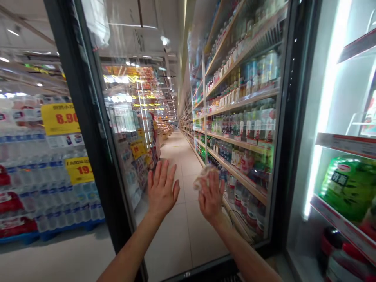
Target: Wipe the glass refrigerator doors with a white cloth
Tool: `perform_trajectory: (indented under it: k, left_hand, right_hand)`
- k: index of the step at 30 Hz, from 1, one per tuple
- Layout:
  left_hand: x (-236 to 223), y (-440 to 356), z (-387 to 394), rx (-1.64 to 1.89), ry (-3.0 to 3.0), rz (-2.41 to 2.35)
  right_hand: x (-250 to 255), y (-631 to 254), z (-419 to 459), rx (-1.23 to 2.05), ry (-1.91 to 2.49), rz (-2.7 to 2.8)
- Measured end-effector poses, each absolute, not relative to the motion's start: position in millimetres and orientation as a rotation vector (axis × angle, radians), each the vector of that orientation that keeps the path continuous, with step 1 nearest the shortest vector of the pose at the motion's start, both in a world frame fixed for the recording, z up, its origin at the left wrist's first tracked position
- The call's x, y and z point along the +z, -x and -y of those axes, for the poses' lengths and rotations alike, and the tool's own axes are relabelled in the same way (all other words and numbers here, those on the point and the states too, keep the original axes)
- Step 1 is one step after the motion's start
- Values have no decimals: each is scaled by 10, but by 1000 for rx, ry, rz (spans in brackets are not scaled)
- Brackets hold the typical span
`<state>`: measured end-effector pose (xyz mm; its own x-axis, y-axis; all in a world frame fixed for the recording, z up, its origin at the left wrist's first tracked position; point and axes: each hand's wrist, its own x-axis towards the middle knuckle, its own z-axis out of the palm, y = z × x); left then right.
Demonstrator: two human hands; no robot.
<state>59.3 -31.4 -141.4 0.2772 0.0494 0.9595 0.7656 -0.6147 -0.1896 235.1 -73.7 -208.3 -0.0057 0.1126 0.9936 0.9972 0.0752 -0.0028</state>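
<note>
An open cooler door with a black frame point(91, 117) and a glass pane stands in front of me. My left hand point(162, 192) is held flat against the glass, fingers stretched upward and apart, with nothing in it. Just to its right, my right hand point(212, 197) presses a pale, crumpled cloth point(199, 181) to the pane. Part of the cloth shows beyond the fingers on their left and top; the rest is hidden under the hand. Both forearms reach up from the bottom edge of the view.
On the right is the lit cooler interior, with a green package point(348, 188) on a shelf point(346, 143) and bottles below. Stacked water bottles point(58, 196) with yellow price signs point(60, 118) stand left. Through or in the glass appear shelves of drinks point(241, 98) and an aisle floor point(173, 231).
</note>
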Motion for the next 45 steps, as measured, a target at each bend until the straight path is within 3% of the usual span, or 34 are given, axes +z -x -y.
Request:
perform_trajectory:
  k: [3, 9, 15, 18, 25, 33, 40, 45]
  left_hand:
    - [-1434, -574, 318, -1370, 1905, 727]
    - [-1508, -550, 326, -1360, 1886, 705]
    - [-1535, -550, 319, -1368, 1885, 713]
    - [-1543, -530, 333, -1358, 1904, 701]
    - [-1571, -522, 358, -1390, 1929, 719]
    - [-1596, -521, 325, -1384, 1929, 707]
    - [-1582, -516, 364, -1384, 1919, 701]
    - [-1612, -535, 324, -1413, 1908, 704]
  right_hand:
    - [-2163, -2378, 777, -1125, 1210, 1427]
    - [-2111, -3025, 822, -980, 1387, 811]
    - [-2182, -2293, 743, -1074, 1252, 1327]
    - [-2228, -2419, 782, -1116, 1242, 1398]
    - [-2163, -3374, 888, -941, 1440, 725]
    - [-2198, -2588, 800, -1117, 1269, 1419]
    - [-2173, -3806, 983, -892, 1475, 666]
    - [-2068, -3474, 917, -963, 1389, 836]
